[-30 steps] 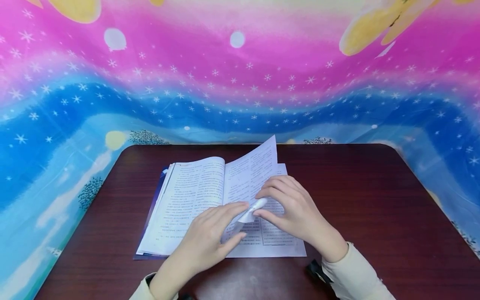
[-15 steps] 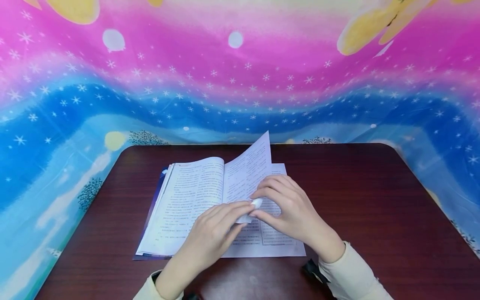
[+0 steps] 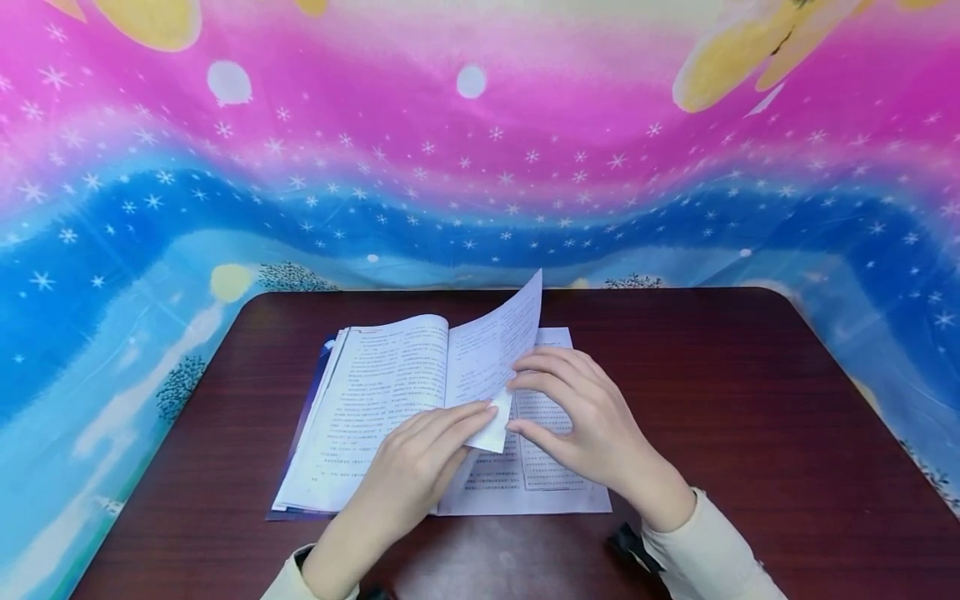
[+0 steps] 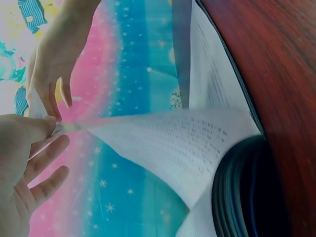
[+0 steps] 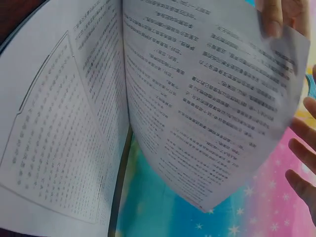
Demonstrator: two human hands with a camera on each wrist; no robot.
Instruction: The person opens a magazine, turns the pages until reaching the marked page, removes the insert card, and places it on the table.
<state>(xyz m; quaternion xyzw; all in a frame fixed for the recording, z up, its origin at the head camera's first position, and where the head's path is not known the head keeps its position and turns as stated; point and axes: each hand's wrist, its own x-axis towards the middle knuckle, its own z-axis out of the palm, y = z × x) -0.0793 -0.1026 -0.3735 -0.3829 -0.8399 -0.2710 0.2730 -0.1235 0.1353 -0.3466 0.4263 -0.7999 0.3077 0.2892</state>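
We see the book (image 3: 375, 392) lying spread on the dark table (image 3: 750, 417), one page (image 3: 483, 354) lifted from its right half, the far corner standing up and the near corner bent over between the hands. The left hand (image 3: 416, 467) pinches that near corner between thumb and forefinger, two other fingers standing apart in its wrist view, while the right hand (image 3: 588, 408) holds its fingers loosely arched over the page's outer edge, thumb well clear of them, nothing gripped, though we cannot tell whether a fingertip touches the paper.
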